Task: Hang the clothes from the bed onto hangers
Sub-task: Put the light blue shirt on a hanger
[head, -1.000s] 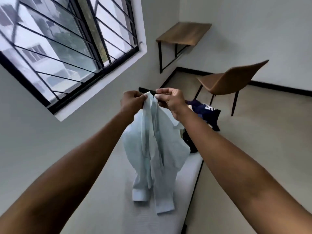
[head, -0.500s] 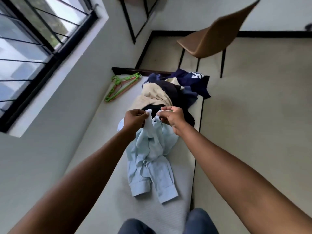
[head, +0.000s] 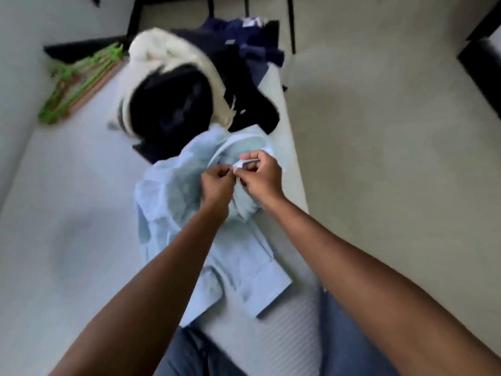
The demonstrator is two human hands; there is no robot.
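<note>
On the bed (head: 67,213), in the head view, a crumpled pale-blue shirt (head: 238,261) lies lengthwise from 12 to 6 o'clock, collar far, cuffs near. The left hand (head: 217,183) and right hand (head: 264,177) each pinch its fabric by the collar. Dark and cream clothes (head: 176,104) are heaped at 12 o'clock, with green hangers (head: 78,82) at 10.

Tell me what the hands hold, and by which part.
The left hand and right hand both pinch the light blue shirt at a fabric edge near its collar; the rest lies on the bed.
</note>
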